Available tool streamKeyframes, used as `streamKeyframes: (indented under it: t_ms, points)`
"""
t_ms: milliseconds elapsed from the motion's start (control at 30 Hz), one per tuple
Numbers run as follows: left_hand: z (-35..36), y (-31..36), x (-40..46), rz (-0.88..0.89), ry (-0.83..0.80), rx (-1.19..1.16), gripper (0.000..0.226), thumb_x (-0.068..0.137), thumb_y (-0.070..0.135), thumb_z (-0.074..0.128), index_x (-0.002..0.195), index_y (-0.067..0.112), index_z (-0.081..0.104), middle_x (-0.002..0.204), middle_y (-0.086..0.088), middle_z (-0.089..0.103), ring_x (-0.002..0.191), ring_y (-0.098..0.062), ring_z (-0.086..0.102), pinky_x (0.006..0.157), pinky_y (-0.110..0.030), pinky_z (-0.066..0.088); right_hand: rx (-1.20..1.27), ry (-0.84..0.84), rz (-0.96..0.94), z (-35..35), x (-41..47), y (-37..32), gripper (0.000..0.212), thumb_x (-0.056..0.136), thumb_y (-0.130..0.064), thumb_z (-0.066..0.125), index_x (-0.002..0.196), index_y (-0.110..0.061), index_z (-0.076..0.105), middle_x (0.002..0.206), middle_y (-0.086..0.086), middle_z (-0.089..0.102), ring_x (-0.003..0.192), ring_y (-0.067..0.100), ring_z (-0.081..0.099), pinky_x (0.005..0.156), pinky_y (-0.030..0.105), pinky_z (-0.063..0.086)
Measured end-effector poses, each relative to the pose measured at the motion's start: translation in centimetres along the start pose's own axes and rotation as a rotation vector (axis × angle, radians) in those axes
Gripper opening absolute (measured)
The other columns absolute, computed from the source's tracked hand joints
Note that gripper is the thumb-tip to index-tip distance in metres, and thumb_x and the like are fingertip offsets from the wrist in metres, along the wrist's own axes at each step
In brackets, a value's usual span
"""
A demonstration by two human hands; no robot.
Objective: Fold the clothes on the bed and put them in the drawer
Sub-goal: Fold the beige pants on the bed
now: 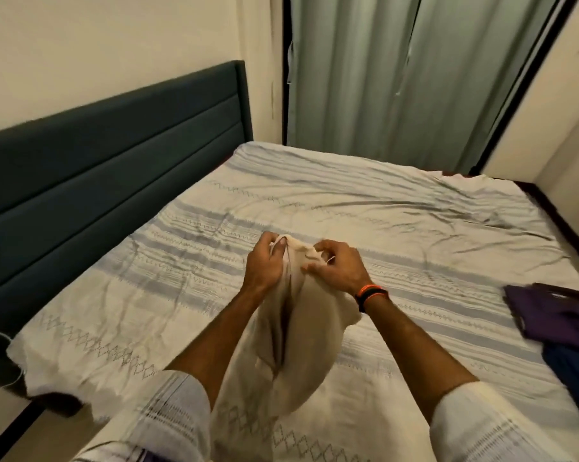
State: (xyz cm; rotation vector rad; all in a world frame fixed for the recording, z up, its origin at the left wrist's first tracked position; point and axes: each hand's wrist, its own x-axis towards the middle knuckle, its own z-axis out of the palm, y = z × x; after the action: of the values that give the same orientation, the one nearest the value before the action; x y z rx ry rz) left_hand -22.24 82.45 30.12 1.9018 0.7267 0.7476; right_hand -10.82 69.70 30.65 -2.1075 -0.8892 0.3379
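Both hands are working at the top edge of one cream garment [301, 328], held up above the bed [414, 228]: left hand [265, 265] is gripping a bunched corner with fingers curled round the cloth and thumb lying on top, right hand [334, 268] is pinching the same edge just beside it, fingers bent onto the fabric. Cloth is hanging down between the two forearms toward the near edge of the bed, lower part out of view. Count: two hands, one cream garment in hand, one purple garment [554, 315] lying flat at the right edge of the bed, one dark blue garment [578, 371] just nearer than it and touching or overlapping it, partly cut off by the frame. One orange-and-black wristband [371, 293] is sitting on the right wrist. Bedsheet is striped cream and grey with zigzag lines, wrinkled, with open bare sheet spreading across the middle and far side. One dark teal headboard [115, 155] is running along the left side; pale green curtains [414, 71] are hanging past the far edge. White cable [1, 338] is showing at the lower left by the bed corner. No readable writing or brand on anything; small light mark on the purple garment is too small to tell.
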Motion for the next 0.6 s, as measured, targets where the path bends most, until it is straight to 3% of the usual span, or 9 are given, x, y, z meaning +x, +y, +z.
streamKeyframes:
  t_ms: [100, 167, 267, 367, 467, 600]
  points:
    - [0.5, 1.8, -1.0, 0.086, -0.102, -0.057, 0.009, 0.099, 0.021, 0.055, 0.093, 0.017, 0.06, 0.081, 0.008, 0.062, 0.074, -0.004, 0.058, 0.068, -0.023, 0.044, -0.043, -0.037, -0.13, 0.3, -1.9, -0.2, 0.061, 0.067, -0.043, 0.086, 0.121, -0.025, 0.062, 0.108, -0.002, 0.062, 0.094, 0.012, 0.058, 0.078, 0.027, 0.049]
    - [0.9, 2.9, -2.2, 0.141, -0.153, -0.054, 0.007, 0.097, 0.02, 0.059, 0.091, 0.017, 0.062, 0.073, 0.012, 0.06, 0.063, 0.005, 0.055, 0.06, -0.013, 0.041, -0.02, -0.035, -0.146, 0.0, -3.1, -0.6, 0.044, 0.073, -0.04, 0.081, 0.111, -0.024, 0.066, 0.101, -0.004, 0.068, 0.089, 0.012, 0.061, 0.076, 0.031, 0.05]
    - [1.0, 3.2, -3.5, 0.179, -0.133, -0.033, 0.009, 0.093, 0.023, 0.065, 0.09, 0.015, 0.066, 0.068, 0.014, 0.059, 0.059, 0.005, 0.053, 0.057, -0.01, 0.038, -0.009, 0.041, -0.121, -1.4, -4.5, -0.8, 0.016, 0.078, -0.034, 0.078, 0.086, -0.022, 0.069, 0.076, -0.007, 0.068, 0.068, 0.007, 0.059, 0.059, 0.023, 0.04]
    - [0.6, 2.2, -4.2, 0.113, -0.113, 0.045, 0.013, 0.086, 0.032, 0.074, 0.087, 0.02, 0.068, 0.074, 0.011, 0.065, 0.07, -0.005, 0.06, 0.062, -0.016, 0.044, 0.085, 0.153, -0.127, -3.1, -5.5, -0.2, 0.013, 0.083, -0.029, 0.074, 0.075, -0.022, 0.067, 0.068, -0.01, 0.064, 0.063, 0.001, 0.054, 0.056, 0.017, 0.036]
    - [1.3, 1.5, -5.5, 0.029, -0.23, 0.064, 0.014, 0.086, 0.037, 0.073, 0.079, 0.025, 0.067, 0.071, 0.011, 0.065, 0.071, -0.012, 0.063, 0.067, -0.026, 0.05, 0.219, 0.226, -0.115, -5.2, -5.8, 0.4, 0.021, 0.087, -0.024, 0.071, 0.068, -0.026, 0.062, 0.066, -0.012, 0.061, 0.062, -0.002, 0.052, 0.059, 0.017, 0.038]
    - [3.6, 1.7, -7.9, -0.035, -0.481, 0.065, 0.035, 0.082, 0.043, 0.076, 0.06, 0.024, 0.055, 0.049, 0.016, 0.049, 0.053, -0.004, 0.049, 0.058, -0.022, 0.04, 0.401, 0.32, -0.062, -8.8, -5.5, 1.6, 0.023, 0.091, -0.03, 0.066, 0.075, -0.013, 0.066, 0.072, 0.002, 0.065, 0.069, 0.012, 0.055, 0.068, 0.042, 0.048]
